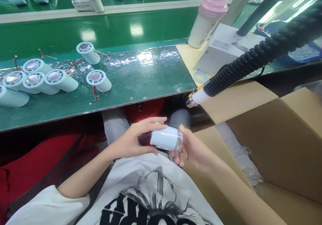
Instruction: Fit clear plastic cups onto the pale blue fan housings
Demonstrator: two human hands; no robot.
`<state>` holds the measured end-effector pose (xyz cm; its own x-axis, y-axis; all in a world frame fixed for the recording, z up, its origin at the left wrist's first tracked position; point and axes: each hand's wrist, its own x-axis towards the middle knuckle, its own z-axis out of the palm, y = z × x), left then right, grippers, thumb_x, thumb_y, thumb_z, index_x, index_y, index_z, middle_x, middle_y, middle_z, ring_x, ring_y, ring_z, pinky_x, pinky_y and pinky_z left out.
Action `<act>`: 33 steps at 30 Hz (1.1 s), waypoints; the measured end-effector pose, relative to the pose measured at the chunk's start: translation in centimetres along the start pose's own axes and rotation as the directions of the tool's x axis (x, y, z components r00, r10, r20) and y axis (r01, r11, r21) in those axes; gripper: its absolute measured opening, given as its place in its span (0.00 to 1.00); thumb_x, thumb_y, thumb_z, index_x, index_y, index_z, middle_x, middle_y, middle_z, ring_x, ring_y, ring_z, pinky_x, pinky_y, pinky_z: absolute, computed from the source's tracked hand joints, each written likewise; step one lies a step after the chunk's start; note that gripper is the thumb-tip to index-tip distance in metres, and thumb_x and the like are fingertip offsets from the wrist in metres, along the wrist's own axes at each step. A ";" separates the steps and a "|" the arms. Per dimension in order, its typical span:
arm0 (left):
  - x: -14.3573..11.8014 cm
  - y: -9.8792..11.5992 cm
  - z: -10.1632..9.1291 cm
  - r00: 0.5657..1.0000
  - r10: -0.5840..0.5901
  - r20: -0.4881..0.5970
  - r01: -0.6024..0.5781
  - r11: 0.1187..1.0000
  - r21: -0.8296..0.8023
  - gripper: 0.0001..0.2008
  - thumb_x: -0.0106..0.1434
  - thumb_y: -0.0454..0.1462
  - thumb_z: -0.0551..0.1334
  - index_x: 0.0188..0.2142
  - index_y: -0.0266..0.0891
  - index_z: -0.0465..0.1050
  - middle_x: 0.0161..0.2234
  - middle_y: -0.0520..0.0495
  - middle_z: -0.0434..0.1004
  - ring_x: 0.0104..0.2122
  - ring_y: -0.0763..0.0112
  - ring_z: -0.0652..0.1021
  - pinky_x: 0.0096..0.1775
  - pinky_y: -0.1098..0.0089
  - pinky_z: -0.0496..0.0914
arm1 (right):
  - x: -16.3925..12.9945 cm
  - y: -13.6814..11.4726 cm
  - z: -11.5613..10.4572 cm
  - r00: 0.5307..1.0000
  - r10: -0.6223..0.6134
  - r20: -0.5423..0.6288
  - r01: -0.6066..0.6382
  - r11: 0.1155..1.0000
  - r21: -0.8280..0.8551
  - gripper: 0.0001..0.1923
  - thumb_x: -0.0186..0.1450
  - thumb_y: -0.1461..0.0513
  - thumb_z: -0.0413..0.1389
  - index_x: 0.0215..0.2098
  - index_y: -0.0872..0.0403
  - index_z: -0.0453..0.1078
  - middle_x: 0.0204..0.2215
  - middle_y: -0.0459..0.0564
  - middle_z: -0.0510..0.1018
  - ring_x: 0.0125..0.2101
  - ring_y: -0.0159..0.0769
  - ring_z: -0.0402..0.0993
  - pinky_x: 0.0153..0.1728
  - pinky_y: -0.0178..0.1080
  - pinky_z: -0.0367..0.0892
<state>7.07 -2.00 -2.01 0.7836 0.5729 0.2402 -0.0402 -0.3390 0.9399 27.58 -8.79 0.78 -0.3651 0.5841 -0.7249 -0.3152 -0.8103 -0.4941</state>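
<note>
A light blue cylinder (164, 138) lies sideways between my hands above my lap, with a clear plastic sleeve (179, 140) around its right end. My left hand (139, 136) is at the cylinder's left end, fingers along its top and thumb below. Around the sleeved right end, my right hand (192, 148) is closed, with its fingertips underneath. Dark red wires show beside my left palm. On the bench, two similar cylinders with wires, one nearer (102, 82) and one farther (91, 55), stand apart from a group of several more (60, 80).
A black corrugated hose (251, 59) with a metal-tipped nozzle (192, 101) hangs at the right. Below it, an open cardboard box (274, 134) contains clear plastic pieces. A pink-lidded bottle (207, 20) stands near a white machine base (223, 47). Behind is a green conveyor belt (110, 23).
</note>
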 end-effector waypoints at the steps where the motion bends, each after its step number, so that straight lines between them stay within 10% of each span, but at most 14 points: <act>1: 0.0 0.0 0.1 1.000 0.010 -0.001 -0.010 1.000 0.015 0.36 0.50 0.33 0.71 0.58 0.53 0.62 0.60 0.42 0.63 0.58 0.56 0.67 0.57 0.57 0.63 | -0.1 -0.1 0.0 1.000 0.025 0.016 -0.025 1.000 0.007 0.34 0.70 0.49 0.30 0.25 0.59 0.68 0.16 0.50 0.73 0.13 0.26 0.70 0.13 0.24 0.66; 14: -0.4 2.1 0.2 0.989 -0.147 -0.007 0.147 0.988 0.036 0.34 0.53 0.35 0.68 0.59 0.45 0.60 0.56 0.41 0.67 0.53 0.59 0.71 0.52 0.63 0.68 | -0.4 0.1 0.5 0.996 0.076 0.050 -0.069 0.989 -0.129 0.43 0.68 0.45 0.23 0.19 0.60 0.67 0.11 0.47 0.68 0.08 0.22 0.62 0.07 0.22 0.55; 22: -0.5 2.5 0.0 0.979 -0.204 -0.010 0.203 0.978 -0.040 0.33 0.54 0.36 0.68 0.59 0.46 0.61 0.54 0.41 0.67 0.52 0.58 0.71 0.47 0.66 0.72 | 0.1 1.5 -0.4 0.968 -0.248 0.029 0.245 0.921 -0.303 0.36 0.60 0.35 0.40 0.27 0.58 0.68 0.19 0.47 0.71 0.17 0.29 0.70 0.15 0.29 0.66; 28: -0.6 2.7 0.0 0.972 -0.236 0.000 0.235 0.967 -0.102 0.31 0.56 0.36 0.66 0.59 0.46 0.61 0.55 0.41 0.67 0.50 0.60 0.72 0.46 0.68 0.73 | -1.2 1.5 -0.6 0.788 -0.595 0.158 0.583 0.637 -0.505 0.31 0.63 0.41 0.47 0.57 0.49 0.57 0.52 0.55 0.68 0.45 0.40 0.72 0.42 0.40 0.73; 33: -0.6 2.9 0.2 0.959 -0.285 -0.004 0.280 0.946 -0.165 0.30 0.57 0.37 0.65 0.59 0.43 0.61 0.56 0.39 0.66 0.49 0.60 0.73 0.45 0.66 0.73 | -0.9 1.8 -1.5 0.479 -0.741 0.471 0.747 0.063 -0.662 0.40 0.61 0.58 0.60 0.64 0.40 0.42 0.67 0.53 0.44 0.64 0.46 0.48 0.59 0.52 0.58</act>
<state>6.61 -3.45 0.54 0.7604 0.6484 -0.0367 0.0792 -0.0365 0.9962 28.68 -10.83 -0.24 -0.3538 0.9028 0.2445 0.2875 0.3537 -0.8901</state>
